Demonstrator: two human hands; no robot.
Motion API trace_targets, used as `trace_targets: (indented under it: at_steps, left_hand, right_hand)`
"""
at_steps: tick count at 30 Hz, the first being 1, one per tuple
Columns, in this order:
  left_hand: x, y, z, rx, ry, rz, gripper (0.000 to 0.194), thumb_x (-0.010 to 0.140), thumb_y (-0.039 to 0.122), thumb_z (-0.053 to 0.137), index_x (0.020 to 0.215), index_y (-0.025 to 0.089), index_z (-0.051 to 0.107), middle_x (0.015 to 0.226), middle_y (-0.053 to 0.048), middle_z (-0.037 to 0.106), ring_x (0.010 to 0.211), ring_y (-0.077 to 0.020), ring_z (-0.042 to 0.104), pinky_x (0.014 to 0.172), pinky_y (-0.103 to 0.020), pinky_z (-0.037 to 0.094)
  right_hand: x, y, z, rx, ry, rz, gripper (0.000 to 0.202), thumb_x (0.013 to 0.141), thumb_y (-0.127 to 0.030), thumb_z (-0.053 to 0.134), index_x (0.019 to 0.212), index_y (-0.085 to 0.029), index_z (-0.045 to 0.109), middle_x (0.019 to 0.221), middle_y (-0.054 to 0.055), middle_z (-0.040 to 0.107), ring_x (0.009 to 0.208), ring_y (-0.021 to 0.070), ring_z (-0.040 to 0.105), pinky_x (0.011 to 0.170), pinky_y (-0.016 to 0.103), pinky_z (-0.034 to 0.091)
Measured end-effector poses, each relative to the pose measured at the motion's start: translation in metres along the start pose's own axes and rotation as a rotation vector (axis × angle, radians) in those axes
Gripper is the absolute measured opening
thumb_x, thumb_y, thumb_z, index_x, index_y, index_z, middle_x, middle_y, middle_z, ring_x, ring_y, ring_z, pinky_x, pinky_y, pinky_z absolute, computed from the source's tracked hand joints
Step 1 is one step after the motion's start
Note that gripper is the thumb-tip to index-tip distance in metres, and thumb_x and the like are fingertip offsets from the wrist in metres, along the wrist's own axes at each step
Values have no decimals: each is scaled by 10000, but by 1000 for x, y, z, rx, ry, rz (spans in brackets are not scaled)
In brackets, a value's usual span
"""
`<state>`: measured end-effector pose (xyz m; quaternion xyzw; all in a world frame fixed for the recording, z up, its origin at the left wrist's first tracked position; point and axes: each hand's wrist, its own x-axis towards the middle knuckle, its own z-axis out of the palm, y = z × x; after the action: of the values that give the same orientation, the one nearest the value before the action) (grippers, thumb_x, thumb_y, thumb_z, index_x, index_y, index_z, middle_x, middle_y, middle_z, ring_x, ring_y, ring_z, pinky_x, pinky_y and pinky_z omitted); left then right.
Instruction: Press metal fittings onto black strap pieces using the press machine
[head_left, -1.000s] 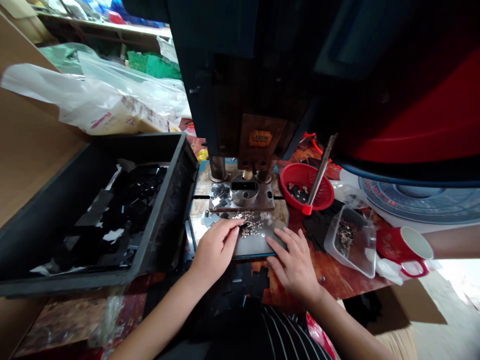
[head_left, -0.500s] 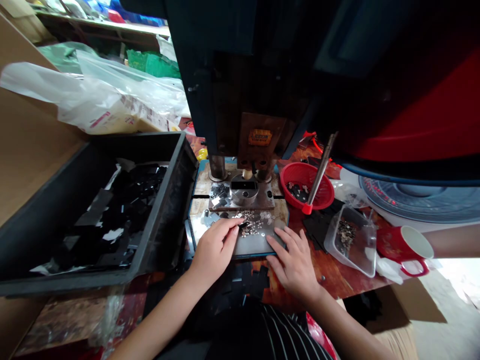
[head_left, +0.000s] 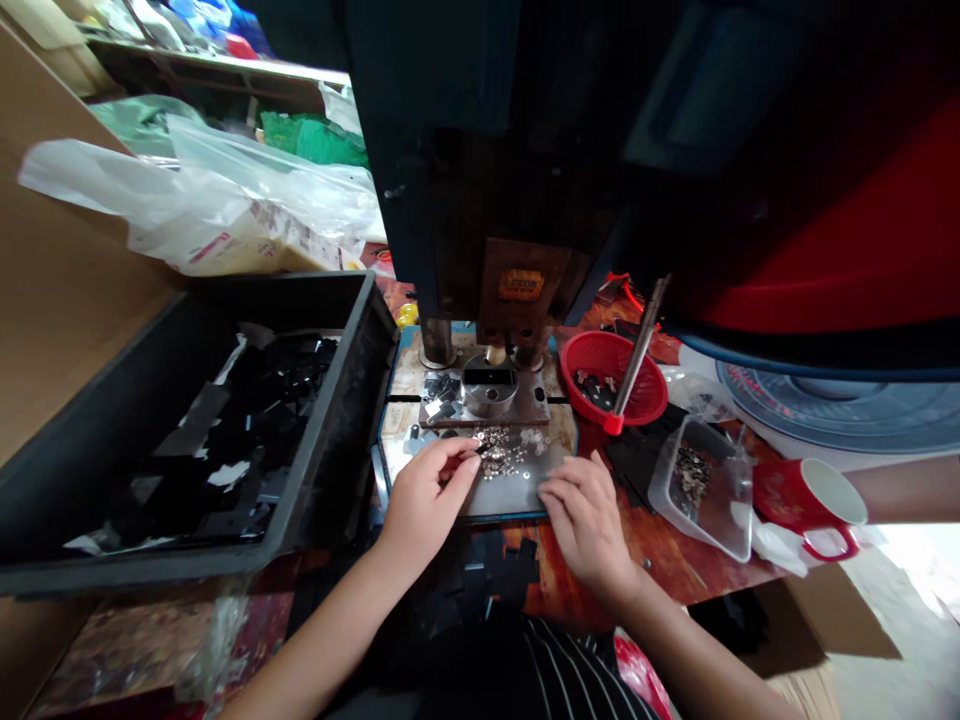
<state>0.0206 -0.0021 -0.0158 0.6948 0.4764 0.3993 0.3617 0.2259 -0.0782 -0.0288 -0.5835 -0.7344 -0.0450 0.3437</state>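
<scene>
Small metal pieces [head_left: 504, 460] lie scattered in a loose cluster on the flat metal plate [head_left: 499, 495] at the front of the press [head_left: 525, 260], between the person's two hands. An orange-yellow label on the press carries dark lettering that seems to end in "R"; the rest, and the smaller line beneath, cannot be read for certain. Reddish print on the plastic-wrapped package [head_left: 251, 240] is also illegible.

The metal pieces point every way, sharing no common axis. The left hand [head_left: 424, 495] reaches in from the left, thumb and index finger almost together in a pinch on a small dark piece [head_left: 483, 451]. Its tip faces the cluster, but its long axis is hard to make out, the fingers covering most of it. The right hand [head_left: 589, 515] is at the plate's right edge, fingers apart from the thumb and loosely bent, with nothing visible in them; its palm is hidden.

Behind the plate, a round metal block [head_left: 490, 402] has a dark slot running left to right. A metal rod [head_left: 641, 345] slants over the red basket [head_left: 651, 395], its red tip lowest. Picture edges cut off the black bin [head_left: 322, 440] and both forearms.
</scene>
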Motion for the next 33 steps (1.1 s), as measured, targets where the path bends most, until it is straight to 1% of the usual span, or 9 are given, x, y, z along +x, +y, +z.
trace_targets:
  at_steps: [4, 7, 9, 11, 15, 19, 24, 29, 33]
  left_hand:
    - [16, 10, -8, -11, 61, 39, 162, 848, 302, 577, 945, 235, 689, 943, -28, 697, 863, -184, 654, 779, -325, 548]
    - [33, 15, -14, -73, 113, -15, 223, 828, 338, 595, 993, 215, 681, 888, -33, 710, 755, -181, 666, 671, -305, 565]
    - [43, 16, -16, -121, 139, -58, 227, 817, 343, 605, 980, 204, 678, 832, -26, 712, 672, -168, 660, 587, -279, 556]
    - [51, 15, -16, -136, 161, -57, 198, 814, 327, 609, 951, 205, 682, 833, -22, 713, 674, -164, 661, 608, -279, 554]
    - [62, 13, -16, -136, 183, -25, 190, 829, 318, 596, 960, 213, 685, 901, -31, 713, 766, -181, 672, 727, -317, 548]
    - [69, 12, -15, -110, 178, 14, 211, 847, 331, 569, 982, 215, 683, 921, -38, 712, 799, -191, 668, 737, -324, 540]
    - [77, 16, -15, -7, 209, 60, 196, 852, 326, 561, 951, 218, 692, 919, -29, 704, 801, -184, 652, 737, -310, 528]
    - [81, 15, -14, 32, 216, 45, 186, 845, 309, 565, 948, 222, 693, 874, -18, 711, 769, -181, 649, 714, -304, 524]
    - [81, 13, -14, 50, 220, 36, 189, 847, 309, 561, 949, 220, 693, 887, -21, 712, 777, -182, 649, 721, -307, 521]
  right_hand:
    - [61, 3, 12, 71, 70, 80, 149, 880, -265, 536, 854, -232, 680, 910, 52, 609, 919, 205, 559, 908, 419, 430]
    - [107, 6, 29, 87, 146, 87, 136, 857, -267, 568, 831, -228, 696, 915, 53, 618, 934, 214, 539, 867, 390, 438]
    - [128, 6, 40, 65, 166, 82, 129, 847, -258, 578, 832, -217, 700, 917, 59, 621, 942, 221, 526, 859, 380, 436]
    - [140, 5, 47, 11, 150, 65, 128, 845, -263, 586, 825, -214, 703, 895, 62, 625, 939, 229, 519, 863, 388, 427]
    - [140, 2, 46, -52, 84, -35, 141, 864, -268, 572, 827, -234, 703, 848, 43, 643, 949, 225, 529, 964, 448, 360]
    - [131, 5, 37, -41, 37, -154, 165, 886, -271, 544, 973, -258, 684, 954, 26, 664, 1021, 208, 522, 1047, 471, 289]
    - [128, 10, 36, -62, -8, -215, 203, 885, -286, 543, 1045, -253, 664, 1026, 37, 659, 1053, 211, 514, 1058, 468, 298]
    - [128, 10, 39, -39, 49, -229, 206, 879, -321, 560, 1032, -235, 668, 1036, 38, 665, 1064, 219, 503, 1044, 463, 331]
    - [129, 7, 37, -38, 41, -229, 215, 874, -358, 571, 1012, -233, 678, 1028, 40, 668, 1061, 227, 506, 1047, 477, 327]
